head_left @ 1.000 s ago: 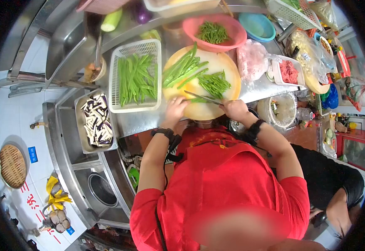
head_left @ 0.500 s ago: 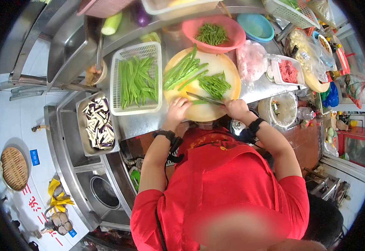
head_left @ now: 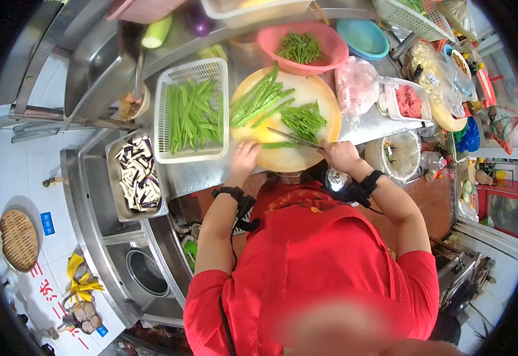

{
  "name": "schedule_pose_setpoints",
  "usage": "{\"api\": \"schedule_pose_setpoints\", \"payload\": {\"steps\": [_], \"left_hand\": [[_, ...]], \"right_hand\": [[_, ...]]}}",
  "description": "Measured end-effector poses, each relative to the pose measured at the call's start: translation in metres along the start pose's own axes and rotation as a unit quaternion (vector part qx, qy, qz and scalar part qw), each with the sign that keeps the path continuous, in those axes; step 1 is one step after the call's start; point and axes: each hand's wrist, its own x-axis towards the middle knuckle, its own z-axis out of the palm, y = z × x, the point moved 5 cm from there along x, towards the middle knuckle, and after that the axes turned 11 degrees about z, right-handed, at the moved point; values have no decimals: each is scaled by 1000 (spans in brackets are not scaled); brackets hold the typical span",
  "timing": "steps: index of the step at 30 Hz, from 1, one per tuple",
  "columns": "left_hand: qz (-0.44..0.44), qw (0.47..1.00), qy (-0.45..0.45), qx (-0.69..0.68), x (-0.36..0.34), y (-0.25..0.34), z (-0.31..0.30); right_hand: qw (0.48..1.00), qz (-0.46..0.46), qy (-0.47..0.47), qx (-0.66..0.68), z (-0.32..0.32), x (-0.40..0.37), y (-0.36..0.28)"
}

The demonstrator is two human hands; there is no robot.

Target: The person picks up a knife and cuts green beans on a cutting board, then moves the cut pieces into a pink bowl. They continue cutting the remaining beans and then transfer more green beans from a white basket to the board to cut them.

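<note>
A round yellow cutting board [head_left: 297, 157] lies on the steel counter with whole green peppers [head_left: 257, 99] at its far left and a pile of cut pepper strips [head_left: 304, 120] at its right. My right hand [head_left: 340, 156] grips a knife [head_left: 294, 138] whose blade lies flat across the board. One green strip [head_left: 279, 145] rests just in front of the blade. My left hand [head_left: 244, 158] sits at the board's near left edge, fingers curled, holding nothing that I can see.
A white basket of green peppers [head_left: 193, 113] stands left of the board. A pink bowl of cut peppers [head_left: 302, 47] and a blue bowl [head_left: 364, 37] lie behind it. A tray of eggplant strips [head_left: 138, 173] sits at the left; minced meat [head_left: 409, 102] at the right.
My left hand has drawn back from the board's middle to its near left edge. The knife stays across the board. A person at the lower right has left the view.
</note>
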Motion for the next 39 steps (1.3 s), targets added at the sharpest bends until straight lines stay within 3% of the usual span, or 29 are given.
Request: {"api": "schedule_pose_setpoints", "payload": {"steps": [2, 5, 15, 19, 22, 31, 34, 36, 39], "left_hand": [[-2, 1000, 1, -10, 2, 1, 1], [-6, 1000, -2, -18, 3, 2, 4], [10, 998, -6, -57, 17, 15, 10], [11, 1000, 17, 1, 21, 21, 2], [-36, 999, -14, -23, 12, 22, 7], [-16, 999, 27, -37, 14, 22, 6], [-14, 997, 63, -37, 17, 26, 1], [-8, 997, 64, -36, 17, 22, 4], [-13, 997, 63, -43, 15, 21, 4]], "right_hand": [[999, -30, 15, 23, 8, 0, -3], [1000, 2, -19, -11, 25, 11, -7], [1000, -8, -2, -20, 23, 15, -1], [1000, -12, 0, -8, 5, 4, 3], [1000, -25, 4, 15, 15, 1, -3], [999, -34, -4, -6, -6, -1, -12], [999, -29, 18, -7, 38, 12, -11], [999, -29, 18, -18, 31, 20, -13], [999, -27, -27, -3, 11, 13, -15]]}}
